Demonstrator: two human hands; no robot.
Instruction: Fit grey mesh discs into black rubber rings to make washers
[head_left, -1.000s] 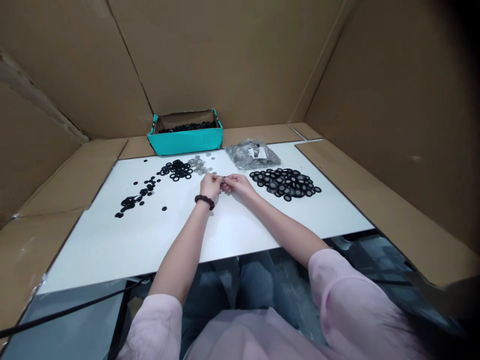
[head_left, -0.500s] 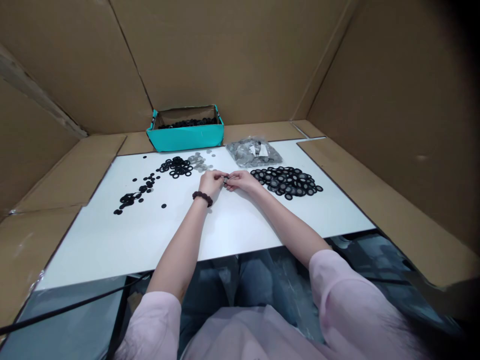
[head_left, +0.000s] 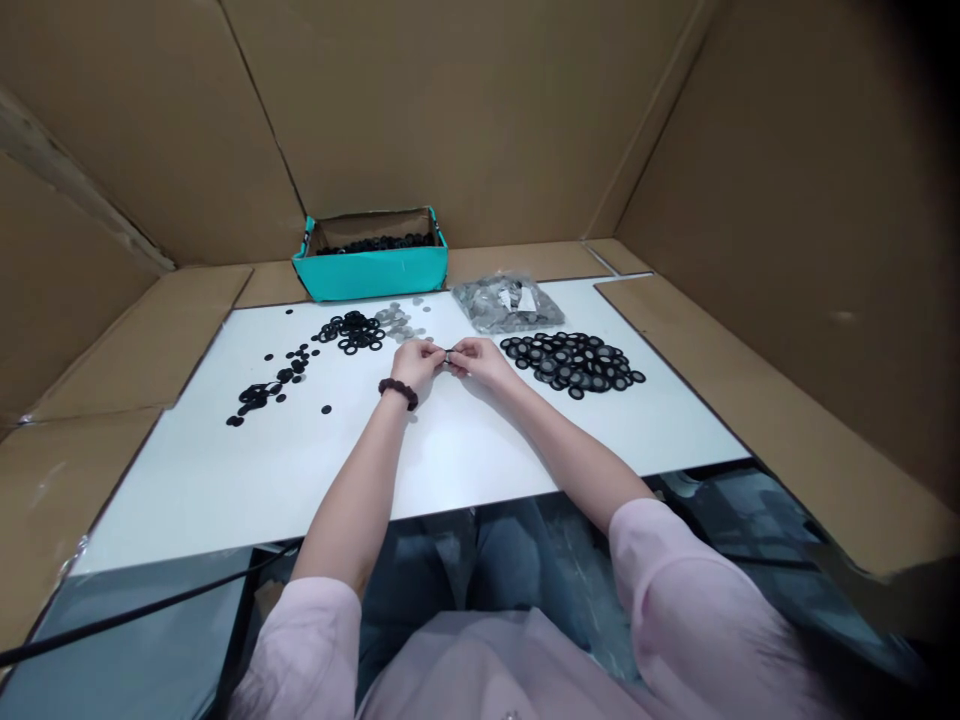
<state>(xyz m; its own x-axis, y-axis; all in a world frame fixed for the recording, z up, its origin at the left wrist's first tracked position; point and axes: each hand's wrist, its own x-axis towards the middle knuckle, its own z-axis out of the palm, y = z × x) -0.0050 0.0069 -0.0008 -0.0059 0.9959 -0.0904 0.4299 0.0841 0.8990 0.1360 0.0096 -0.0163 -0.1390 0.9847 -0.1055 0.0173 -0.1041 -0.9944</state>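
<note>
My left hand [head_left: 415, 362] and my right hand [head_left: 474, 359] meet fingertip to fingertip over the middle of the white table [head_left: 450, 450]. Both pinch a small dark ring [head_left: 448, 355] held between them. A dark bead bracelet [head_left: 397, 392] sits on my left wrist. Loose black rings [head_left: 351, 334] and small grey discs [head_left: 395, 321] lie just beyond my left hand. A pile of black rings with grey centres [head_left: 574, 362] lies to the right of my right hand.
A teal box [head_left: 373, 256] with black rings stands at the back. A clear bag of grey discs [head_left: 505, 304] lies behind the right pile. Scattered black rings [head_left: 262, 392] trail to the left. Cardboard walls [head_left: 787, 200] enclose the table on three sides.
The hands stay joined on the small ring; their fingers shift slightly. The view has tilted a little, nothing else on the table moved.
</note>
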